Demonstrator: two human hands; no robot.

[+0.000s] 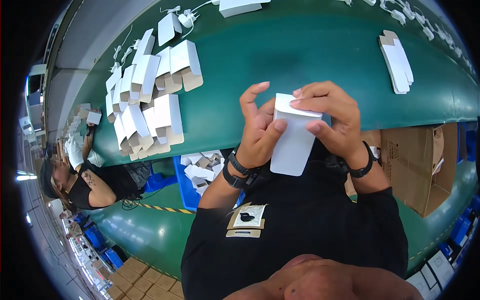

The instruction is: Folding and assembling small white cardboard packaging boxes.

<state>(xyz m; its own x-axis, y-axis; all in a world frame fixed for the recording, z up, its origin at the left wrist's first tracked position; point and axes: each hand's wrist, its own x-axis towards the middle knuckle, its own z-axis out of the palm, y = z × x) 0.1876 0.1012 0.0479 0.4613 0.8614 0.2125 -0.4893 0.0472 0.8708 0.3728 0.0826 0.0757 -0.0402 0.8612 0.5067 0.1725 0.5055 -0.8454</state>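
Observation:
A small white paperboard box [291, 145] is held up in front of my chest, over the near edge of the green table. My left hand [261, 125] grips its left side, the thumb on the front face and the index finger raised away from it. At the upper right, my right hand [335, 112] has its fingers on the box's top flap and its thumb by the right edge. The flap lies across the top end; whether it is fully tucked in I cannot tell.
Several white boxes [145, 75] with open ends crowd the green table [280, 50] at left. Flat folded cartons [396, 62] lie at right; white chargers [187, 19] line the far side. Below stand a blue bin [186, 187] and a brown carton [407, 160]. A co-worker [100, 185] works at left.

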